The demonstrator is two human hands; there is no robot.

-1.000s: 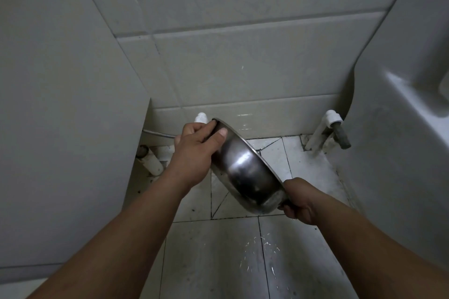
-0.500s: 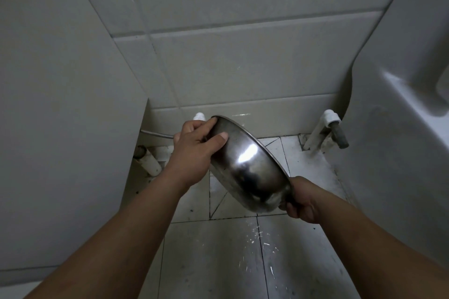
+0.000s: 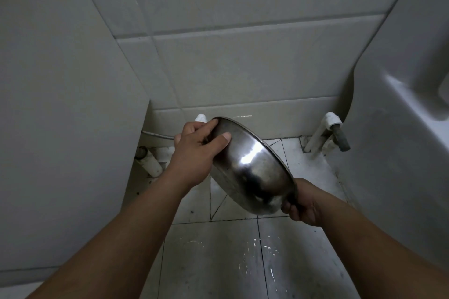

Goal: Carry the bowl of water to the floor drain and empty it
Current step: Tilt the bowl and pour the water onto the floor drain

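Over the floor tiles point(image 3: 213, 257): bowl point(image 3: 252, 172) tipped steeply, mouth facing away.
Left hand point(image 3: 194, 153): fingers curled on upper rim.
Right hand point(image 3: 303, 204): grips lower rim.
Progress: carried; pour apparently finishing; water, drain unseen.

I can read no text, label, brand, number or sign anywhere in my view. The bowl point(image 3: 252, 167) I hold shows only bare metal and a glare spot, with no stamp or mark I can make out. The wall tiles point(image 3: 243, 68) and floor tiles point(image 3: 213, 262) are plain; the pale flecks on the floor are splashes, not characters. The white pipe fittings point(image 3: 331, 121) by the wall carry no lettering that I can see at this sharpness.
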